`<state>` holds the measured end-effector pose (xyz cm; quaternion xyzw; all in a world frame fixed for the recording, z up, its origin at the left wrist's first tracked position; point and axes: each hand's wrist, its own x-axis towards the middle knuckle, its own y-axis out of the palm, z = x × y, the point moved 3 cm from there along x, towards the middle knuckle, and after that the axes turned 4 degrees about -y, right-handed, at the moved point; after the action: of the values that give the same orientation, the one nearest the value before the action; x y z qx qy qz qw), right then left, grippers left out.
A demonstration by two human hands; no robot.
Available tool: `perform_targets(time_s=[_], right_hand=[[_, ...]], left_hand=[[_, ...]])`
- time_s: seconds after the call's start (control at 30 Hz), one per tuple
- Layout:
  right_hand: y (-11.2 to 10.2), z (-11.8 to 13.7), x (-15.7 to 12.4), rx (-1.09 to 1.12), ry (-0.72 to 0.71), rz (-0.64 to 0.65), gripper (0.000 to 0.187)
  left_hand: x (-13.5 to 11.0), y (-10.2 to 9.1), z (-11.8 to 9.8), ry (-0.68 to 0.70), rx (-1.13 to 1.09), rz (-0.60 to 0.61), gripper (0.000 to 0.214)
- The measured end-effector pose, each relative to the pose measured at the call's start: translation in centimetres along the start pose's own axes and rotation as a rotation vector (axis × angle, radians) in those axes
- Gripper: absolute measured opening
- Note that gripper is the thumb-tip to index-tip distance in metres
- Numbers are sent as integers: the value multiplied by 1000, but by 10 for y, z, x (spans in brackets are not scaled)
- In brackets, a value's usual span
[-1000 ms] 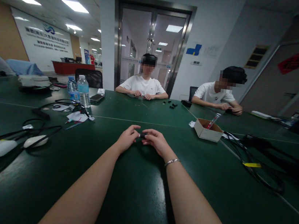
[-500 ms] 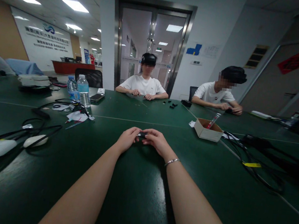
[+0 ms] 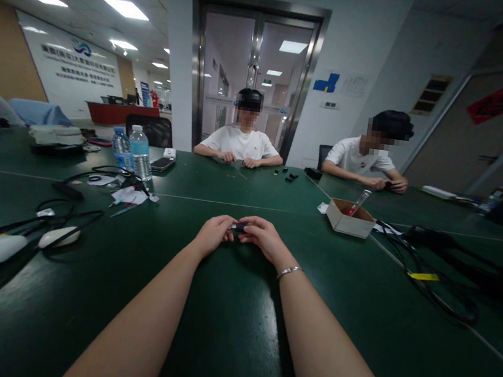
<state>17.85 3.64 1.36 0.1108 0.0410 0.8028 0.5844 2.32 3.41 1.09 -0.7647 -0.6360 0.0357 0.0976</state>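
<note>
Just above the green table (image 3: 223, 333), a small dark piece with a silvery end (image 3: 239, 227) lies between my two hands. Its exact kind is too small to make out. My left hand (image 3: 214, 234) pinches the silvery end with thumb and fingers. From the other side, my right hand (image 3: 264, 238) has its fingertips closed on the dark part. Both hands stay low over the table, and my fingers cover much of the piece.
An open cardboard box (image 3: 348, 225) holding a clear-and-red tube stands ahead on the right. Black cables (image 3: 441, 294) lie right; a white mouse (image 3: 59, 237), more cables and two water bottles (image 3: 141, 152) are left. Two people (image 3: 241, 144) sit across the table, with small black pieces (image 3: 290, 178) nearby.
My left fingers have shifted very slightly away from my right hand, showing a little more of the piece. Otherwise both hands keep their place.
</note>
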Motion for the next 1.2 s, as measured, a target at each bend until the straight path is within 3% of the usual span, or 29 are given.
perform_targets(time_s=[0.33, 0.5, 0.67, 0.83, 0.97, 1.1, 1.2], right_hand=[[-1, -2, 2, -23, -16, 25, 19], [2, -5, 4, -83, -51, 94, 37], [5, -10, 9, -291, -142, 132, 38], [5, -11, 11, -527, -210, 48, 36], [13, -7, 9, -662, -183, 60, 34], [23, -1, 3, -488, -56, 49, 30], [30, -1, -3, -332, -15, 117, 33]], left_hand=[[4, -2, 6, 65, 63, -19, 33], [3, -5, 5, 87, 24, -72, 38], [2, -7, 5, 82, -24, -138, 35], [2, -6, 7, 72, 48, -144, 38], [1, -8, 7, 75, 96, -168, 40], [-4, -7, 2, 124, 140, -176, 39], [-13, -2, -1, 138, 249, -176, 36]])
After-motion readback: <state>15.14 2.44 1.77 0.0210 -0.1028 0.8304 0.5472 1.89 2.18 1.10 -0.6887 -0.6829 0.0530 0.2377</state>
